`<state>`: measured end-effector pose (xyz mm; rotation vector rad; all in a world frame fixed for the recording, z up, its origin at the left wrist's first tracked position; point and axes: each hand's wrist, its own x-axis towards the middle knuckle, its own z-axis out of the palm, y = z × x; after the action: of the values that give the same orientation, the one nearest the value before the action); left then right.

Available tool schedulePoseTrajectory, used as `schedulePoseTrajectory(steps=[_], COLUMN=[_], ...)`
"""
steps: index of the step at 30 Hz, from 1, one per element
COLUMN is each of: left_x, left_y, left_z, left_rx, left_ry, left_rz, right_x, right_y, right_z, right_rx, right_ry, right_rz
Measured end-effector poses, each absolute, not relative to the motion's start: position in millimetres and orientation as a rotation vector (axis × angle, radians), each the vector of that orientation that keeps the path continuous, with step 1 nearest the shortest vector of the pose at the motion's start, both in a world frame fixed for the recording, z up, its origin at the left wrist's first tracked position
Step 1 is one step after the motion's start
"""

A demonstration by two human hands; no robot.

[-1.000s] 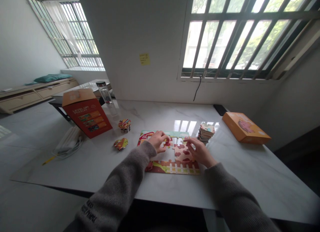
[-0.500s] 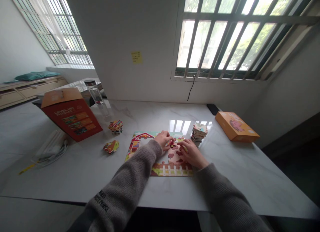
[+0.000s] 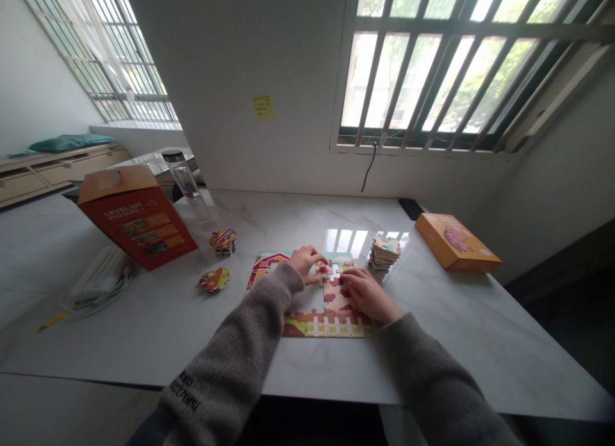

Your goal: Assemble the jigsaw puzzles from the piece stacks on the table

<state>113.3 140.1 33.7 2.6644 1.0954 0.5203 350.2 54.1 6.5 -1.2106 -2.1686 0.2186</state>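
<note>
A partly assembled jigsaw puzzle (image 3: 331, 327) lies flat before me, with a red barn, a pink spotted area and a white fence. My left hand (image 3: 306, 264) is over its upper middle, fingers closed on a small pinkish-red puzzle piece (image 3: 325, 270) partly hidden by the fingertips. A pale jigsaw-shaped gap (image 3: 335, 271) shows just right of that piece. On the puzzle's right side rests my right hand (image 3: 369, 295), its fingers stretched over the pink area, with no separate piece visible in them. My left forearm covers part of the puzzle.
Beyond my right hand stands a tall stack of puzzle pieces (image 3: 384, 252). Two smaller piles, a striped one (image 3: 223, 241) and a green-brown one (image 3: 214, 280), are at left. A red box (image 3: 144, 225), cable (image 3: 103, 298), bottle (image 3: 182, 177), orange box (image 3: 456, 242) and phone (image 3: 410, 208) surround them.
My left hand has shifted left and slightly away from me with the pinkish-red piece, and a pale gap now shows between the hands. My right fingers have settled lower onto the pink area.
</note>
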Motion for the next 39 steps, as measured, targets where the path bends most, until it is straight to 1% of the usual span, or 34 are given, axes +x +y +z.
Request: schedulePoseTrajectory(steps=[5,13,17,20,24,26,33,39], left_x=[79.5,79.3,81.0,78.3,74.0,74.0,79.9,82.3], left_y=[123.6,93.2,87.3,89.3,100.5,105.9,106.6,104.5], left_z=[46.9,23.7,19.0,19.5,22.3,22.9,17.1,16.1], left_rx=[2.593,2.615,2.621,2.627,2.599,2.583,2.644,2.685], left_ry=[0.986,0.917,0.947,0.950,1.012,1.057,1.019,1.112], left_rz=[0.451,0.320,0.298,0.347,0.568,0.618,0.497,0.375], right_x=[351.7,353.7,353.0,352.6,352.6,352.9,353.4,352.8], right_y=[54.1,55.5,55.0,54.1,53.7,53.9,54.2,53.4], right_z=[7.2,4.2,4.4,6.0,7.9,7.8,6.6,6.6], right_rx=[-1.230,-1.214,-1.212,-1.220,-1.227,-1.223,-1.209,-1.213], right_ry=[-2.191,-2.205,-2.199,-2.202,-2.224,-2.231,-2.223,-2.225], right_rz=[0.242,0.242,0.242,0.242,0.257,0.259,0.254,0.249])
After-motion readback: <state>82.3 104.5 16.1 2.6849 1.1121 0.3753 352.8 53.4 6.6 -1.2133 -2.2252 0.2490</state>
